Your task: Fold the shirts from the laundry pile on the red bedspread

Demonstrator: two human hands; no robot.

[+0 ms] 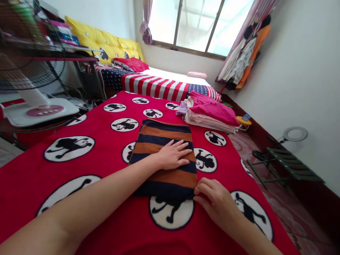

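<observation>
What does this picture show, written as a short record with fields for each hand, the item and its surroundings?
Left hand: left hand lies flat, palm down, on the folded navy and brown striped cloth garment
Right hand: right hand pinches the near right corner of the garment
Surface: red fleece blanket with black monkey prints in white circles
Behind the garment: stack of folded pink and pale clothes
Far left: white standing fan

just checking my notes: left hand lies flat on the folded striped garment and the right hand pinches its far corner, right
Not quite. The head view shows the right hand pinching the near corner of the folded striped garment, not the far one. The left hand does lie flat on it.
</observation>
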